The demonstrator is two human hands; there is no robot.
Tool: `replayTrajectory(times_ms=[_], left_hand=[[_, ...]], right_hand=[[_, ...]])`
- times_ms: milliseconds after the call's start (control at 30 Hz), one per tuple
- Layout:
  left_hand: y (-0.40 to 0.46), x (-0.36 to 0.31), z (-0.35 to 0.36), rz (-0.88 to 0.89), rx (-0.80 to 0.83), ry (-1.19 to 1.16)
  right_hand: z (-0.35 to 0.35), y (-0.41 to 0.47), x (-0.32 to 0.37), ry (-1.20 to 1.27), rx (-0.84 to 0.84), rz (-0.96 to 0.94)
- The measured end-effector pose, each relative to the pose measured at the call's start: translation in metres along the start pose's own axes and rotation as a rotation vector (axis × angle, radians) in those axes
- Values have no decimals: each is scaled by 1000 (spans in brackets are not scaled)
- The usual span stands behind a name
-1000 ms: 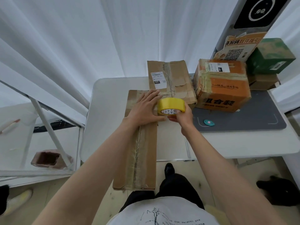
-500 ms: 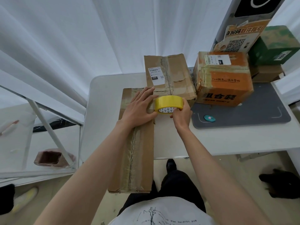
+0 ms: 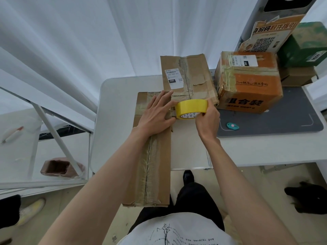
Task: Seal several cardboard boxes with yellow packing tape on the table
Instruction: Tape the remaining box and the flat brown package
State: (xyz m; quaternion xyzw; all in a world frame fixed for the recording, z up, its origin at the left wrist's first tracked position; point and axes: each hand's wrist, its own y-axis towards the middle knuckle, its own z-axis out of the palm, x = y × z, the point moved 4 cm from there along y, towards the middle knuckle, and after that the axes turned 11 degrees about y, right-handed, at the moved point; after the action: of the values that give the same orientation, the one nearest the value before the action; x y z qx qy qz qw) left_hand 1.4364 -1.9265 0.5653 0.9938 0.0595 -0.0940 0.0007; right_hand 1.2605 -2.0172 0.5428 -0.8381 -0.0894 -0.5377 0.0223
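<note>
A long flat cardboard box [image 3: 154, 165] lies lengthwise on the white table [image 3: 116, 110], its near end hanging over the table's front edge. My left hand [image 3: 157, 112] presses flat on its far part, fingers straight. My right hand [image 3: 207, 119] grips a roll of yellow packing tape [image 3: 191, 108] held at the box's right edge, next to my left fingertips. A second brown box [image 3: 189, 76] with a white label lies just behind the roll.
An orange box [image 3: 249, 82] stands at the right on a grey mat [image 3: 283, 121], with a small teal cutter [image 3: 232, 126] in front of it. Behind are a green box [image 3: 304, 45] and a printed sign [image 3: 272, 36]. White curtains hang at the back.
The view has shifted slightly. Both hands stay on the long box and the tape roll in nearly the same pose.
</note>
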Motion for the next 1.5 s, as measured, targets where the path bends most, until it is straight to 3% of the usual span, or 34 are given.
replayTrajectory(times_ms=[167, 467, 600, 700, 767, 833, 867, 967, 1033, 1233, 1500], left_hand=[[1, -2, 1, 7, 57, 60], [-1, 4, 2, -15, -36, -49], [0, 5, 4, -1, -34, -27], [1, 3, 4, 6, -22, -4], [2, 2, 3, 10, -20, 8], [2, 2, 4, 8, -25, 7], [2, 2, 4, 5, -29, 4], [1, 2, 3, -6, -38, 7], [3, 1, 2, -10, -34, 13], [4, 1, 3, -18, -29, 33], [5, -3, 2, -26, -21, 50]], right_hand=[[-10, 1, -3, -65, 14, 14], [44, -18, -56, 594, 175, 566], [53, -21, -67, 695, 189, 618], [43, -22, -72, 695, 340, 599], [36, -21, -75, 658, 515, 582], [30, -16, -88, 609, 576, 612], [26, -9, -100, 579, 510, 640], [-1, 17, -137, 383, 70, 651], [-19, 33, -154, 157, -71, 609], [-42, 60, -188, -399, 115, 626], [-43, 47, -206, -481, 263, 538]])
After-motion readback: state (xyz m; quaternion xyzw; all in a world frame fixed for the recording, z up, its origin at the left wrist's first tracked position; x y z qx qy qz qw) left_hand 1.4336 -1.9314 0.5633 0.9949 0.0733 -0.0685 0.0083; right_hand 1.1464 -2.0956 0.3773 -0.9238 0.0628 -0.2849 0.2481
